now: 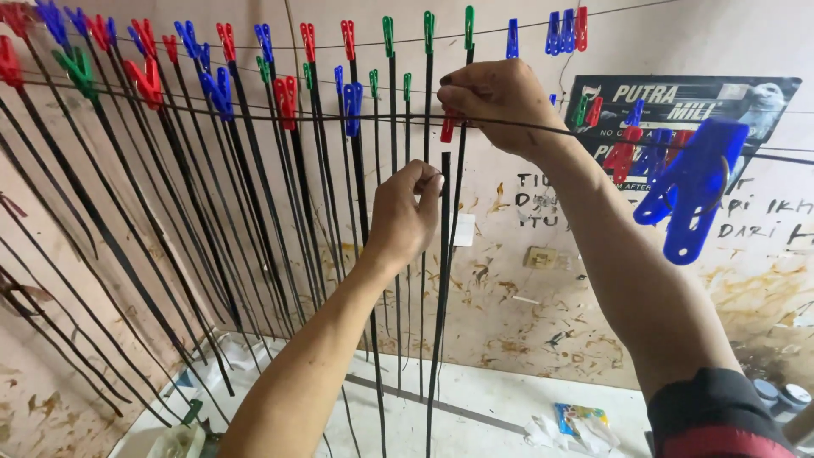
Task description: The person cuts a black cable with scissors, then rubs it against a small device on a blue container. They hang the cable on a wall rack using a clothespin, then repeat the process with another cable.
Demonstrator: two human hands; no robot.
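Blue clothes peg [694,188], large and blurred, hangs nearest the lens on the right, clipped to a line.

Right hand [502,103]: fingers [475,114] closed around a red peg [447,129] at the wire line [254,117], pinching it over the top end of a black strip [443,280]. How far the peg's mouth is open cannot be told.

Left hand [405,216]: fingers [426,185] curled shut, thumb and forefinger nipping the same strip just below the line.

Black strip: long, thin, narrow; hangs straight down from the line to near the counter [475,399]. Judged light and limp, bending freely along its length, perhaps slick on the face. Best taken close to the top end, flat between thumb and finger, so the peg can bite above the hold.

Hung strips [254,220]: many more of the same kind, to the left, each held by a red, blue or green peg, fanning downward.

Spare pegs [566,32]: blue and red, on an upper line, right of the hands.

Wall [526,297]: stained, with a dark poster [678,102] behind the right forearm.

Counter: pale, carrying crumpled white paper and a small colourful packet [577,417].
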